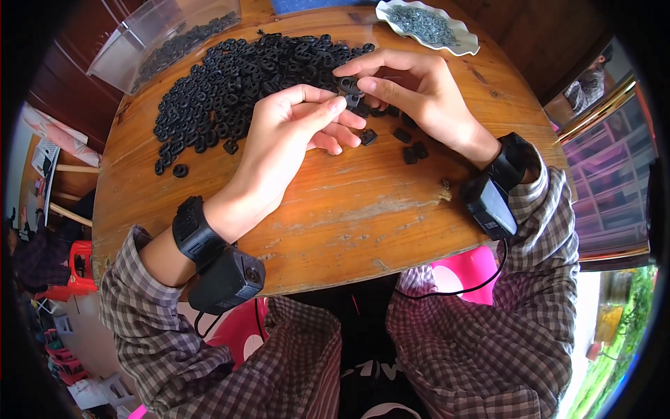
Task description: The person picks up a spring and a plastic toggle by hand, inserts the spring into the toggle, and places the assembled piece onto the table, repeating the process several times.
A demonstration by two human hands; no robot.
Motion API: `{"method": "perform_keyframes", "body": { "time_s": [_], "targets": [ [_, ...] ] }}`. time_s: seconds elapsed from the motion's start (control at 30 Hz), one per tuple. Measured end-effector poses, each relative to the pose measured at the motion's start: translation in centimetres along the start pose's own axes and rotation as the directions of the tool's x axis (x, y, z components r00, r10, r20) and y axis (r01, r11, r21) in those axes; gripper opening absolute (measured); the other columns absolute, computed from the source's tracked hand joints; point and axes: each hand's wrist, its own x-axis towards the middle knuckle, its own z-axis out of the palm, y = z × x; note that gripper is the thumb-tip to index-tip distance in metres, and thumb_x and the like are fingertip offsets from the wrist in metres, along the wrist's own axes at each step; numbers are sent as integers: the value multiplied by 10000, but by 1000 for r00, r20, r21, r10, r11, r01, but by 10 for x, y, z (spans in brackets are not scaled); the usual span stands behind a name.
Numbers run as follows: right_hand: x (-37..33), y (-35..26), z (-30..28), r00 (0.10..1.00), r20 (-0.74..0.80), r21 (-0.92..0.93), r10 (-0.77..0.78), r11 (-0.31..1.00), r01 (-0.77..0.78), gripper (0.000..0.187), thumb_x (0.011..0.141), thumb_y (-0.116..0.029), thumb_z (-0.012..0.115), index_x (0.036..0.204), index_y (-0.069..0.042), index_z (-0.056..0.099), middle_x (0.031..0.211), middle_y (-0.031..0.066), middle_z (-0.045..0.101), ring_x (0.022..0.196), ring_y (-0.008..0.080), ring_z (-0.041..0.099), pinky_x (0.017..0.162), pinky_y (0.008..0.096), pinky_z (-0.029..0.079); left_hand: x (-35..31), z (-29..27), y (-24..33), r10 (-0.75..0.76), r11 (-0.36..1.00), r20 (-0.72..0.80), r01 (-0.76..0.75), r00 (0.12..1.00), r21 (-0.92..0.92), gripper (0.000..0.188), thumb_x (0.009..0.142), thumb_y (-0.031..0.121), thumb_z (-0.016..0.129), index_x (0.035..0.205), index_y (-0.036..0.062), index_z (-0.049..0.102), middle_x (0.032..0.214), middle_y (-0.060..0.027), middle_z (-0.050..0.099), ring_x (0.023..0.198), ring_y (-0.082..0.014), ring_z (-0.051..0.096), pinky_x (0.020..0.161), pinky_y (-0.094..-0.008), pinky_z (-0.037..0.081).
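Over the table's far half, my two hands meet in front of a heap of small black oval plastic pieces (244, 77). My right hand (426, 94) pinches one black oval piece (349, 85) with holes between thumb and forefinger. My left hand (286, 133) is closed just below it, thumb against forefinger; what sits between those fingertips is too small to make out. Below the hands, several small dark square-ended pieces (402, 135) lie loose on the wood. One more dark piece (368, 137) rests beside my left fingertips.
A clear plastic bin (115, 59) with dark pieces stands at the far left. On the far right, a white wavy-edged dish (464, 46) holds many small shiny metal parts. Part of a blue object (314, 5) shows at the far edge of the round-cornered wooden table (328, 223).
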Motion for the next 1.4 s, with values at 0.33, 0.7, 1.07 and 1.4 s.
{"method": "perform_keyframes", "body": {
  "time_s": [0.33,0.7,1.07,1.4],
  "targets": [
    [-1,1,-4,993,40,142,113,983,-117,92,823,-30,565,901,14,543,889,75,585,696,75,522,626,198,443,-1,0,0,-33,999,21,33,999,-2,176,879,169,496,926,6,546,856,-112,624,685,-99,578,606,-205,442],
    [-3,-2,3,997,-23,136,72,988,-68,56,821,-9,560,850,0,513,907,79,590,702,62,525,644,199,455,1,0,1,-45,987,34,50,998,-156,162,893,122,448,931,-27,498,956,-218,589,921,-267,597,789,-244,476],
    [-2,-1,8,999,-40,43,25,999,-23,66,834,-22,545,880,9,509,911,71,587,809,80,546,729,232,468,3,1,-1,-18,974,1,18,1000,-228,161,879,67,463,926,-85,481,914,-220,587,871,-278,617,779,-259,513],
    [-2,-3,8,962,-51,-497,-268,842,208,339,697,-139,699,1003,-48,586,699,38,536,566,112,467,521,246,404,4,-2,-5,13,987,8,-12,1000,-158,181,871,131,495,936,-36,511,887,-171,602,836,-231,624,775,-288,512]
  ]
}}
